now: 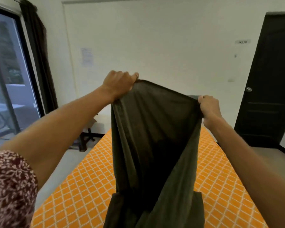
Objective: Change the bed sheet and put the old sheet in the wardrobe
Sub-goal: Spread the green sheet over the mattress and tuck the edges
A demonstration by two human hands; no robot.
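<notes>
A dark olive-grey sheet (155, 137) hangs in front of me, stretched between both raised hands. My left hand (118, 85) grips its upper left corner, higher up. My right hand (209, 107) grips the upper right corner, a little lower. The cloth drops in folds to a bunched part at the bottom of the view. Under it lies the bed (76, 186), covered in an orange sheet with a white diamond pattern. No wardrobe is in view.
A dark door (268, 79) stands at the right past the bed. A glass sliding door (5, 79) with a dark curtain (38, 51) is at the left. A small dark stool (87, 135) stands on the floor beyond the bed's left side.
</notes>
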